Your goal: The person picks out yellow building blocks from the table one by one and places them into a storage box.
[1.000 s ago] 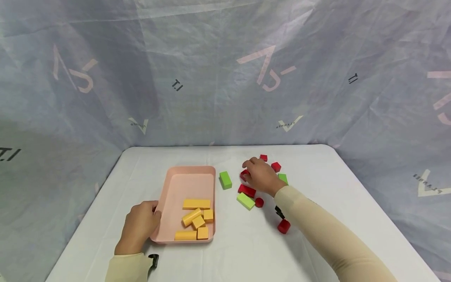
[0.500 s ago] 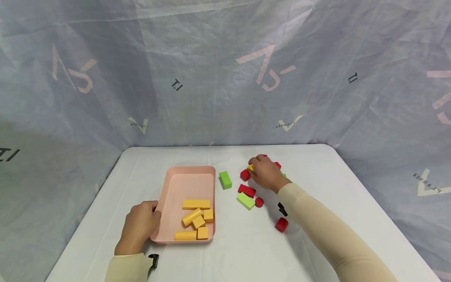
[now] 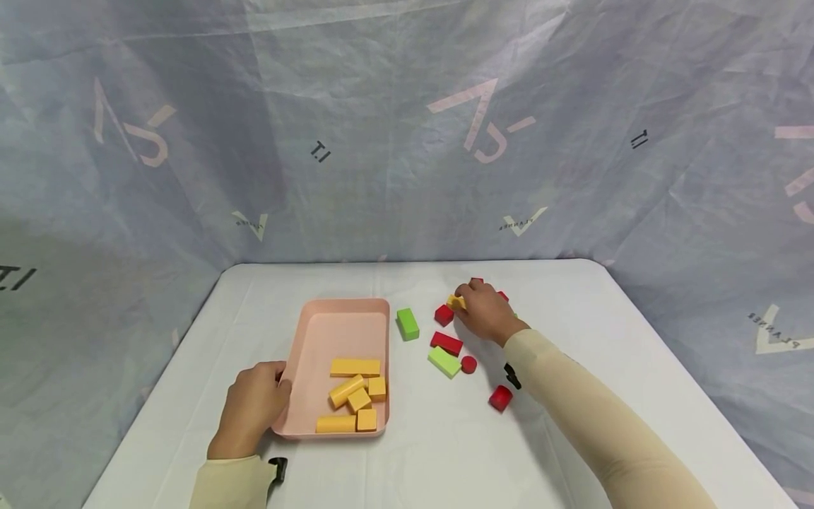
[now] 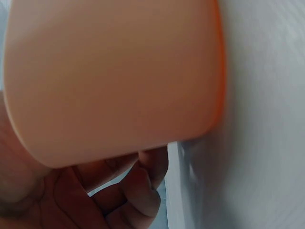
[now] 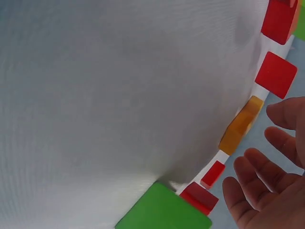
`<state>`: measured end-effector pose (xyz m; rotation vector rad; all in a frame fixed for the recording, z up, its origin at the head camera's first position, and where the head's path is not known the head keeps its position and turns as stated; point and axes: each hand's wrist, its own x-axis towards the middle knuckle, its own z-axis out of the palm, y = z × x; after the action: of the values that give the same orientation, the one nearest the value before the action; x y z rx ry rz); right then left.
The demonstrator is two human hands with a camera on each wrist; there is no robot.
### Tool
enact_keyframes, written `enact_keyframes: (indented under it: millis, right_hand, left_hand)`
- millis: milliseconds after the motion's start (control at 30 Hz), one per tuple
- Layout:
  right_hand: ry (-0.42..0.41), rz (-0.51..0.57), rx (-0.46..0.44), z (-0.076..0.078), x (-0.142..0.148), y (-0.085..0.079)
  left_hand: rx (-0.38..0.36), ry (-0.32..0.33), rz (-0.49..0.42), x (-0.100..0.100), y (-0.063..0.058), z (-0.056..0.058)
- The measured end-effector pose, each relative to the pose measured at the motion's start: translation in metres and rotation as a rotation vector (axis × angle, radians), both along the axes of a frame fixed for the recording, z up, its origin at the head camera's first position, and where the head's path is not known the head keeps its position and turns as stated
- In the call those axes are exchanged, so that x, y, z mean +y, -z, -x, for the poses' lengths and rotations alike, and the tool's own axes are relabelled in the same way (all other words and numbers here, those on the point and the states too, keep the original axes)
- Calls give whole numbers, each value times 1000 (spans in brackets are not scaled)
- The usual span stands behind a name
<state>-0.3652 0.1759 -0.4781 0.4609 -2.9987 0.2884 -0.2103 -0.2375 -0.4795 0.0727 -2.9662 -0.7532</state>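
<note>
At the left wall of the pink tray (image 3: 337,331), my left hand (image 3: 251,403) grips the side; the left wrist view shows curled fingers (image 4: 140,188) beneath the tray's end. Yellow blocks, including a long bar (image 3: 355,367), two cylinders and several cubes, lie in the tray's near right part. My right hand (image 3: 486,311) is above the table's far right area, beside a yellow notched block (image 3: 455,302). Its fingers are loosely bent and spread, and the right wrist view shows a gap between them and the yellow block (image 5: 240,126).
Around the right hand lie a red cube (image 3: 444,315), a red bar (image 3: 446,343), a light green block (image 3: 444,362) and a small red round piece (image 3: 468,365). A green block (image 3: 408,324) stands by the tray. A red cylinder-like piece (image 3: 500,398) lies near the right sleeve.
My right hand has moved slightly right and away from the red cube, uncovering the yellow block. The red cylinder-like piece near the sleeve has shifted left and farther away. The left hand is still.
</note>
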Motion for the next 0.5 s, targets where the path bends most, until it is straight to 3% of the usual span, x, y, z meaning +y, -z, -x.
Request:
enact_keyframes:
  millis: [500]
  right_hand:
    - [42, -34, -39, 5, 3, 9]
  left_hand:
    - [-3, 0, 1, 2, -3, -1]
